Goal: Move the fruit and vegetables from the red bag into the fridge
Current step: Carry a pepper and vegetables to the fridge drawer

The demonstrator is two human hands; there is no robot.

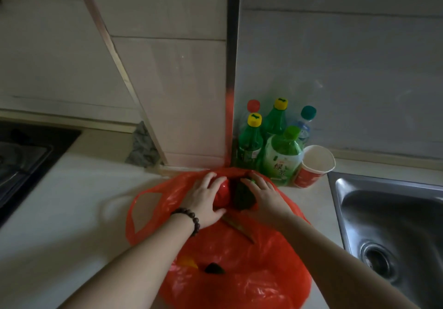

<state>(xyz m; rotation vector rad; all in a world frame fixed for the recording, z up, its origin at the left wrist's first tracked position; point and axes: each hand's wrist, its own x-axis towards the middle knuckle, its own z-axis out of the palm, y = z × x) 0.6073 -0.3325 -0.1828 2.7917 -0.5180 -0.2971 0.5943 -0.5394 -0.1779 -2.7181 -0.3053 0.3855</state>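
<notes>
While the left hand (203,200) is cupped on a round red fruit (221,194) and the right hand (263,194) on a dark leafy vegetable (242,197), nothing is yet taken from the crinkled red plastic bag (239,272) beneath them.

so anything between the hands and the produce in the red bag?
No. The left hand rests on the red fruit and the right hand on the dark green vegetable in the red bag. No fridge in view.

Red bag (239,260) cut by bottom edge; dark item (242,194) inside unidentifiable.
</notes>
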